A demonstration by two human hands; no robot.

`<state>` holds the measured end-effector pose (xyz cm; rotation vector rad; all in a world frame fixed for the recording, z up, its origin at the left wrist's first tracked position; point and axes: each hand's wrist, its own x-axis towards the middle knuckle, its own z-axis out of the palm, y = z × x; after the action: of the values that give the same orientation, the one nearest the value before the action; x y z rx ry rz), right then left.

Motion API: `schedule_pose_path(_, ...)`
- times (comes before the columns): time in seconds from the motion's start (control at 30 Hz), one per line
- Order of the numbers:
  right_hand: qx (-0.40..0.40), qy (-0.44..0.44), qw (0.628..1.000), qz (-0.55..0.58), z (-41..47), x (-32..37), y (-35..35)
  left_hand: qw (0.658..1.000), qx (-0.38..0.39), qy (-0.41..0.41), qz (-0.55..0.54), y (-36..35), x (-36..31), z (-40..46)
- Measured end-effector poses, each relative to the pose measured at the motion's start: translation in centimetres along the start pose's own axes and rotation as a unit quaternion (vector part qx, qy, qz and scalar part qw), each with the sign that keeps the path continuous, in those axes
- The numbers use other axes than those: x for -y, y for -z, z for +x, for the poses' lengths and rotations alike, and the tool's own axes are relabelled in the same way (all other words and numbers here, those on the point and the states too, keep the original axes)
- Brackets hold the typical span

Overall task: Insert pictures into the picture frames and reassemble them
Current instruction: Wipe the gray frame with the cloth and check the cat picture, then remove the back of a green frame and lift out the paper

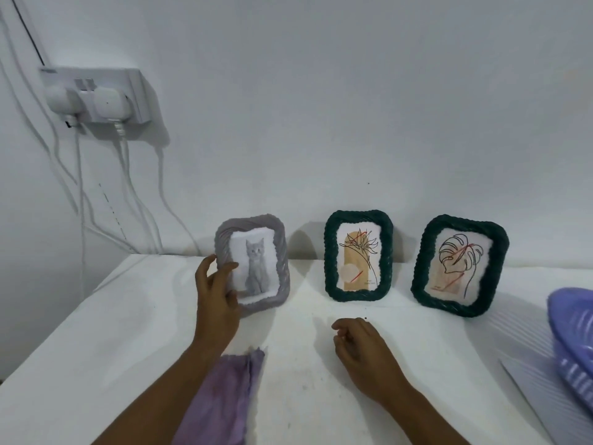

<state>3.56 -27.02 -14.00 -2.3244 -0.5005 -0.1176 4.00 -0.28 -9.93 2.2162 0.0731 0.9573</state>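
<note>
The grey frame [253, 263] stands near the back edge of the white table [112, 316], leaning a little, with a picture of a grey kitten [256, 264] inside it. The left hand [216, 292] holds this frame by its left side, the thumb on the front and the fingers curled round the edge. Just to its right stands a dark green frame [358, 256] with a drawing of a thin flower. Farther right, another dark green frame [459, 266] holds a line drawing of a big leaf and tilts a bit. All three stand in a row close to the white wall [321, 91].

The right hand [361, 348] rests on the table in front of the middle frame, fingers loosely curled, holding nothing.

A purple cloth [221, 396] lies at the front edge under the left arm. A purple plastic basket [574, 332] sits at the right edge. A wall socket [96, 94] with white plugs and cables is on the wall at the left.
</note>
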Motion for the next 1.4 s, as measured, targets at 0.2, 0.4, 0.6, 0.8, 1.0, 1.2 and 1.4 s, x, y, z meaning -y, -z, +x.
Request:
schedule_pose_path(0.2,-0.002,0.029,0.999,-0.041,1.5,0.6,-1.4,1.000,-0.002,0.012,-0.012,1.0,2.2,0.3)
schedule_pose_path(0.4,-0.021,0.071,0.994,-0.078,2.4,0.6,-2.7,0.998,0.028,0.040,-0.028,1.4,3.5,0.0)
schedule_pose_path(0.6,-0.020,0.061,0.995,-0.072,2.2,0.4,-2.3,0.989,-0.032,0.008,0.145,0.2,0.9,-2.0)
schedule_pose_path(0.8,-0.041,0.028,0.983,-0.175,0.6,-1.2,-1.5,0.975,0.143,-0.166,0.025,-3.2,-2.5,-6.3)
schedule_pose_path(1.0,-0.042,-0.031,0.980,-0.190,0.0,-1.9,0.6,0.944,0.300,-0.135,0.017,-6.7,-3.7,-7.2)
schedule_pose_path(1.2,-0.097,-0.123,0.986,-0.055,4.3,-3.2,4.9,0.956,0.283,0.011,-0.072,-9.8,-7.1,-1.9)
schedule_pose_path(1.4,-0.139,-0.077,0.987,0.006,8.7,-2.3,9.1,0.945,0.211,0.105,-0.225,-12.2,-10.1,3.8)
